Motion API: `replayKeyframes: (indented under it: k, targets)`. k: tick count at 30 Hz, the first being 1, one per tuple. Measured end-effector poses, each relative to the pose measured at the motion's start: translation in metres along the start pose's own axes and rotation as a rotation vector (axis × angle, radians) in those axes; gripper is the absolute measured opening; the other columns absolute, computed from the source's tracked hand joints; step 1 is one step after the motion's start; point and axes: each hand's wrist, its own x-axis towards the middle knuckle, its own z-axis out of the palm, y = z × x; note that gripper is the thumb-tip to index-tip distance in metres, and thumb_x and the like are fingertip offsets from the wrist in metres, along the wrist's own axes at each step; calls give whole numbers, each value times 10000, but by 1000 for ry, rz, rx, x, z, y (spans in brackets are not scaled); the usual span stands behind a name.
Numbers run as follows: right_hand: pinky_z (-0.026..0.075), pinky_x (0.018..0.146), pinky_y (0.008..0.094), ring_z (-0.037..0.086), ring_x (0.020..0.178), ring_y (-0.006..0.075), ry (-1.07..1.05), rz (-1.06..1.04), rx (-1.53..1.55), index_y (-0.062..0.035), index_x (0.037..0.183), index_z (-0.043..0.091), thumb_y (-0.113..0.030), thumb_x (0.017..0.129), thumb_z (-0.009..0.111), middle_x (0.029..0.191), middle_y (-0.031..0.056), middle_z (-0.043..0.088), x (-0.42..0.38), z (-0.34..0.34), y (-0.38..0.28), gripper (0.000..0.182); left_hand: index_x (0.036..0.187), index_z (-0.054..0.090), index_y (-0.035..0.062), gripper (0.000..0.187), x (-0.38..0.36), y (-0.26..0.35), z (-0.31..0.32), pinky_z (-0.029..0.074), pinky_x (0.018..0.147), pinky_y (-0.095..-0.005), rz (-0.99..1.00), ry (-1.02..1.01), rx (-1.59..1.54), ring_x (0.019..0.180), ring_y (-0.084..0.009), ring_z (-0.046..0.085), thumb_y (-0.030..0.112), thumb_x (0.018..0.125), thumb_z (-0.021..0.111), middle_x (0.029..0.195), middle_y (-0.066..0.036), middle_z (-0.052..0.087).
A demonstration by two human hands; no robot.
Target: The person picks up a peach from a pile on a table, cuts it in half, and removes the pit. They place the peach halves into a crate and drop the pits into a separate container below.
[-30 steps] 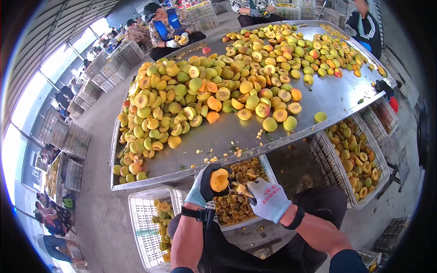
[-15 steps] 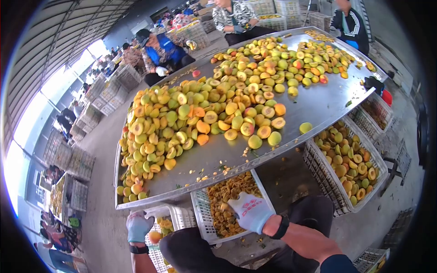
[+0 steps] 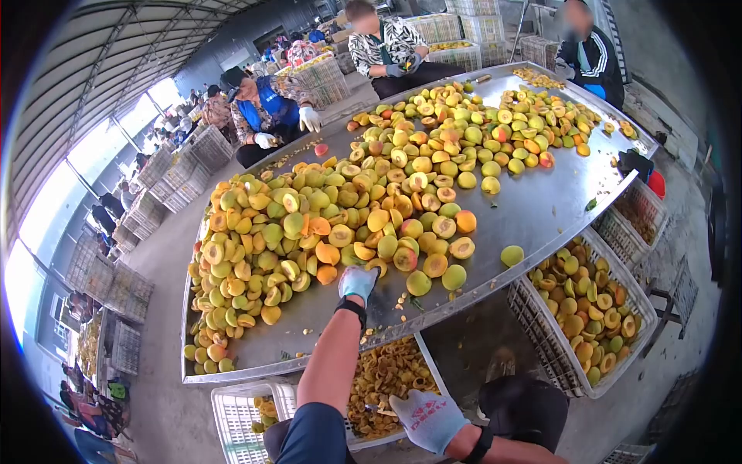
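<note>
Our left hand (image 3: 358, 282), in a pale blue glove, reaches out over the steel table (image 3: 541, 203), fingers curled down at the near edge of the peach pile (image 3: 340, 209). It touches or almost touches a halved peach (image 3: 376, 267) at its 1 o'clock; we cannot tell whether the fingers grip anything. A whole green-yellow peach (image 3: 418, 283) lies just to the hand's 3 o'clock.

Our right hand (image 3: 427, 418), in a grey glove with red print, hangs low at 6 o'clock over the white crate of pits (image 3: 384, 377), fingers loosely bent; whatever it may hold is hidden from us.

At 4 o'clock, a crate of halved peaches (image 3: 587, 305) sits below the table edge. Other people (image 3: 267, 116) sit along the far side, at 11 to 1 o'clock.
</note>
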Motion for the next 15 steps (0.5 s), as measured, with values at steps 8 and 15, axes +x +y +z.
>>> replayKeyframes:
  k: [8, 15]
  targets:
    - [519, 615, 467, 647, 778, 340, -27, 235, 51, -89, 1059, 597, -200, 843, 569, 892, 183, 604, 6, -38, -4, 244, 764, 630, 47, 208, -29, 10, -6, 429, 415, -282, -109, -213, -1015, 453, -142, 545, 118, 699, 813, 649, -43, 608]
    - [503, 645, 471, 619, 763, 390, 364, 141, 137, -41, 1066, 560, -167, 833, 634, 828, 193, 611, 16, -32, -13, 276, 1202, 536, -9, 346, -165, -42, -100, 598, 654, -338, 137, -457, -1398, 840, -262, 700, 82, 886, 644, 1013, -134, 666]
